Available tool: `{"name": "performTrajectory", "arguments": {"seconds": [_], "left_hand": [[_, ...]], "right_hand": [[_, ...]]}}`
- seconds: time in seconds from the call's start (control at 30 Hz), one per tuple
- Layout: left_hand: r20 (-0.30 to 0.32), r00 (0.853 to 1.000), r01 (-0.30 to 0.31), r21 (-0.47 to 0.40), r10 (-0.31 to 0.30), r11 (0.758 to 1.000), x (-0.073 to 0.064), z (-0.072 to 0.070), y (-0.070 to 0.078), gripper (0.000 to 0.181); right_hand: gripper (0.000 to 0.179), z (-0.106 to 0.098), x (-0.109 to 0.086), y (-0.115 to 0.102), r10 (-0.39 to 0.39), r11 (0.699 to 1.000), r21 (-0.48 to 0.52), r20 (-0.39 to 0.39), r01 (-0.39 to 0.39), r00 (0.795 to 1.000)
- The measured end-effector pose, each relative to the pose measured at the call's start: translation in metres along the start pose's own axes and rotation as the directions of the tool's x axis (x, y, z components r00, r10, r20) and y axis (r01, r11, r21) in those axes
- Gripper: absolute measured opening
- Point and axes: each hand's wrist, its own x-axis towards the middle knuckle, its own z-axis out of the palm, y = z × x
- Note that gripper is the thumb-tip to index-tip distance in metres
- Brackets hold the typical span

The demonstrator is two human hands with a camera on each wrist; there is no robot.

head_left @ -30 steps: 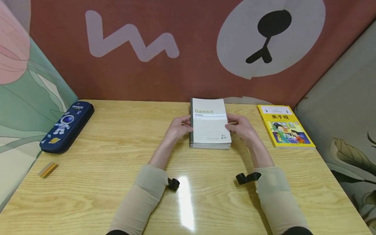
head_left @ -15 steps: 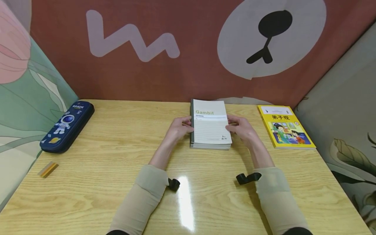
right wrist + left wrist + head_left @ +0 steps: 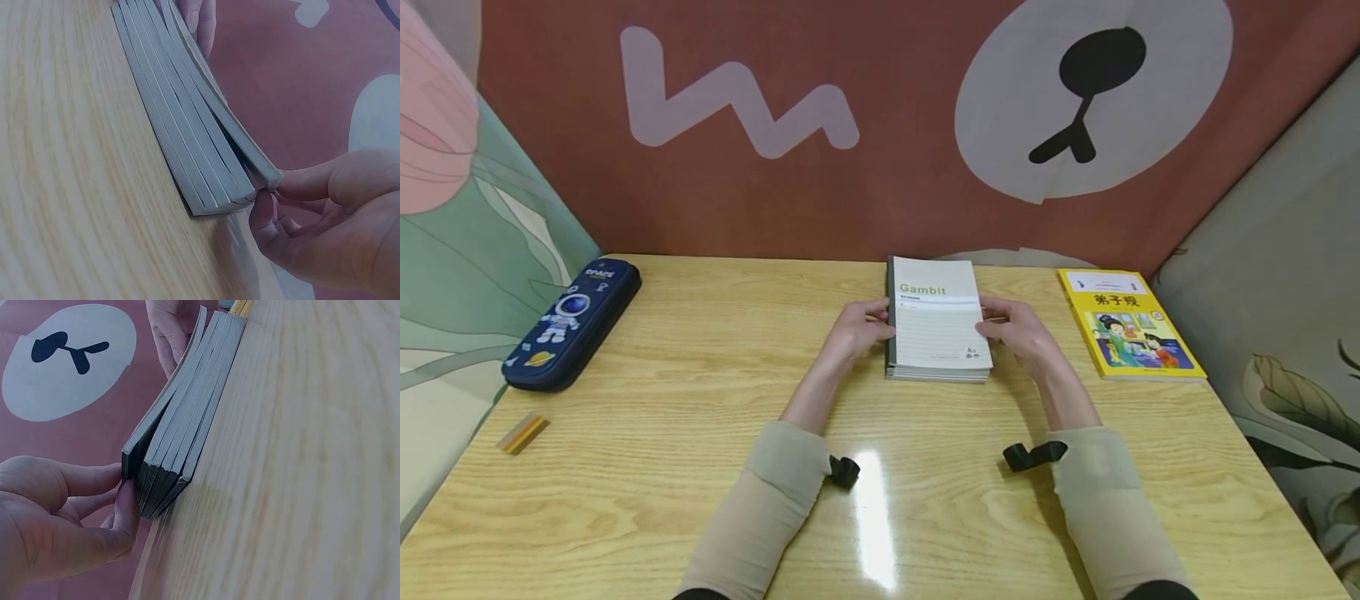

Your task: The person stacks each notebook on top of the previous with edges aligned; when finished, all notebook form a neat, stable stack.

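Note:
A white notebook (image 3: 942,333) marked "Gambit", with a dark spine, lies topmost on a stack of similar notebooks (image 3: 187,419) at the table's back middle. My left hand (image 3: 856,327) pinches its spine edge between thumb and fingers. On the opposite edge, my right hand (image 3: 1018,327) pinches it the same way. Both wrist views show the top notebook (image 3: 234,128) bowed, with a gap between its near end and the stack below. Several notebooks underneath lie flat, their edges slightly uneven.
A blue astronaut pencil case (image 3: 572,325) lies at the back left, with a small striped piece (image 3: 523,433) in front of it. A yellow picture-cover book (image 3: 1131,323) lies at the back right. Behind the wooden table (image 3: 715,333) rises a reddish-brown printed backdrop (image 3: 895,200).
The top notebook's far edge has come down slightly toward me, lining up more with the stack. Both hands keep their pinch and have barely shifted.

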Motion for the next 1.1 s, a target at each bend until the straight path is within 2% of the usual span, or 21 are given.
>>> {"name": "performTrajectory", "arguments": {"seconds": [0.4,0.87,1.1], "left_hand": [[-0.004,1.000,0.014,0.008,-0.013,1.000,0.0019,0.0004,-0.0015,0.062],[-0.003,1.000,0.010,0.019,-0.010,1.000,0.0006,-0.0004,-0.0014,0.061],[-0.006,1.000,0.014,0.012,-0.014,1.000,0.0003,0.0006,-0.0011,0.062]], "right_hand": [[0.059,0.0016,0.0019,0.0013,-0.031,0.999,0.023,-0.004,0.032,0.999],[0.059,0.0024,0.0012,0.0024,-0.042,0.999,-0.023,0.007,0.042,0.999],[0.059,0.0029,0.0015,0.0023,-0.016,0.999,-0.034,0.009,0.016,1.000]]}}
